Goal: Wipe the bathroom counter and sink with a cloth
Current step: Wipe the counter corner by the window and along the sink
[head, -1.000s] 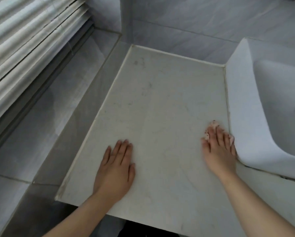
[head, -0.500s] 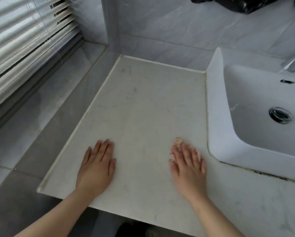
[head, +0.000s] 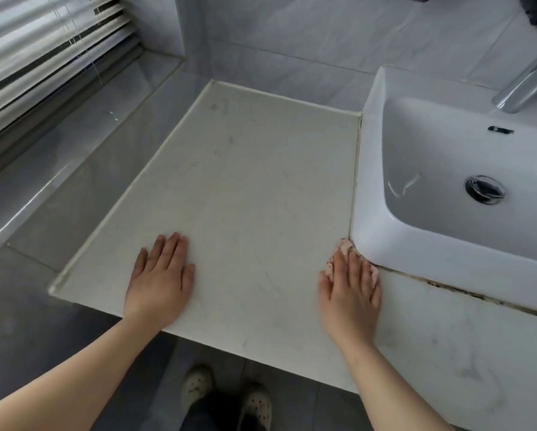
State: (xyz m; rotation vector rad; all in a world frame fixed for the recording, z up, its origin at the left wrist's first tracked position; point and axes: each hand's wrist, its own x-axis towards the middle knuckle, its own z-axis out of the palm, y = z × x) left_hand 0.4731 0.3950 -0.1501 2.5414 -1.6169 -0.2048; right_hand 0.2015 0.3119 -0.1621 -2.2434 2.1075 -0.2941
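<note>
A white slatted window blind (head: 43,42) hangs at the far left. Next to it, the left hand (head: 161,278) lies flat on the pale cream marble worktop (head: 245,181) near its front edge, with the fingers (head: 170,247) straight and close together. Further right, the right hand (head: 351,290) presses a small pale pink cloth (head: 344,245) on the worktop with straight, close fingers, just at the front left corner of the white rectangular ceramic sink (head: 431,244), whose basin has a round chrome drain (head: 484,189).

Matt veined stone counter (head: 245,188), glossy ceramic sink (head: 369,181), shiny metal faucet (head: 525,85).
</note>
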